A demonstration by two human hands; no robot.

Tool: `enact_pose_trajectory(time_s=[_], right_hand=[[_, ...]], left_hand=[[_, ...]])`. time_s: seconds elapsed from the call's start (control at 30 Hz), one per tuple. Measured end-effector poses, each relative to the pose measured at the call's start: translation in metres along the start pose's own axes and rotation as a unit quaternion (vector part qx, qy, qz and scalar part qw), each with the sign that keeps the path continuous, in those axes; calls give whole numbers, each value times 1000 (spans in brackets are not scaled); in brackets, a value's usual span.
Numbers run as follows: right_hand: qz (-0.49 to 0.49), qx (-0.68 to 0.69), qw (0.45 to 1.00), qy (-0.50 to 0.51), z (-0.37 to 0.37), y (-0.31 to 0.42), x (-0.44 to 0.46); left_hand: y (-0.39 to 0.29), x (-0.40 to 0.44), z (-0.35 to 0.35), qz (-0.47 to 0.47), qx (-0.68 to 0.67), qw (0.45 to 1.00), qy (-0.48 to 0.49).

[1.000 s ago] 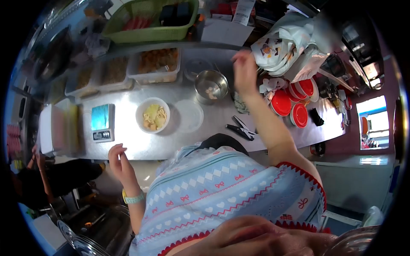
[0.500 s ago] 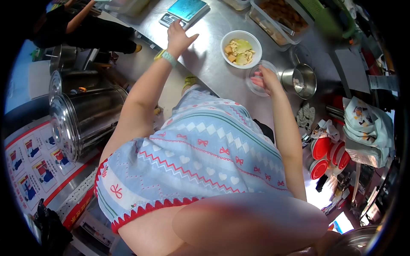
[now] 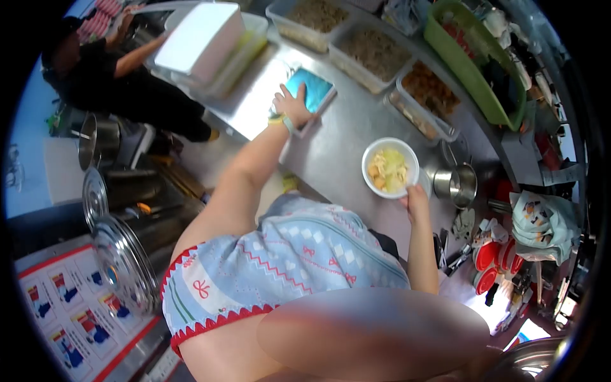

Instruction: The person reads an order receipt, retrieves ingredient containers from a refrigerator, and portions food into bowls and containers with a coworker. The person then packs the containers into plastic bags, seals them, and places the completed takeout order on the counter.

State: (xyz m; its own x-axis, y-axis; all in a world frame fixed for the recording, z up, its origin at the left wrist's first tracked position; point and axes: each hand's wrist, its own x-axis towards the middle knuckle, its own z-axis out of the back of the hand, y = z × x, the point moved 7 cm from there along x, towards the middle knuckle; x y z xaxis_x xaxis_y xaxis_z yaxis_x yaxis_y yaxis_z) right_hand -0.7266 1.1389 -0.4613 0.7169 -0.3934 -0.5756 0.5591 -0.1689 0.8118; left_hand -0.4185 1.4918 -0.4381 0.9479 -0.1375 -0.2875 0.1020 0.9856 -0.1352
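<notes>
My left hand (image 3: 293, 107) reaches over the near side of the digital scale (image 3: 316, 89), its fingers spread across part of the blue top. The scale's display is hidden under the hand. My right hand (image 3: 416, 202) grips the rim of a white round bowl (image 3: 366, 173) at its lower right edge. Pale yellow and light brown food pieces (image 3: 389, 169) lie in the bowl. A clear round lid (image 3: 424, 183) shows partly behind the bowl, beside a steel pot (image 3: 463, 184).
Food tubs (image 3: 375, 57) line the far side of the steel table (image 3: 337, 153), with a green basket (image 3: 439, 44) behind. Red lids (image 3: 487, 254) and scissors (image 3: 456, 260) lie at the right. A person in black (image 3: 137, 89) stands at the left near large pots.
The view has swung left. My left hand has moved from the scale's near edge onto the scale, and my right hand has left the clear lid and taken hold of the bowl.
</notes>
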Motion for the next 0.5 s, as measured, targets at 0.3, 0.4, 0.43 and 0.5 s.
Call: enact_pose_trajectory(time_s=[0.3,0.4,0.43,0.5], right_hand=[[71,210,975,-14,-83,25,4],[29,216,976,-17,-132,53,14],[30,208,978,6,-146,59,26],[31,214,976,40,-183,71,44]], left_hand=[[-58,-38,-20,-111,25,994,-2],[-40,-42,-28,-150,35,986,-58],[-37,-41,-29,-152,-6,987,-50],[-22,-47,-23,-157,-97,983,-16]])
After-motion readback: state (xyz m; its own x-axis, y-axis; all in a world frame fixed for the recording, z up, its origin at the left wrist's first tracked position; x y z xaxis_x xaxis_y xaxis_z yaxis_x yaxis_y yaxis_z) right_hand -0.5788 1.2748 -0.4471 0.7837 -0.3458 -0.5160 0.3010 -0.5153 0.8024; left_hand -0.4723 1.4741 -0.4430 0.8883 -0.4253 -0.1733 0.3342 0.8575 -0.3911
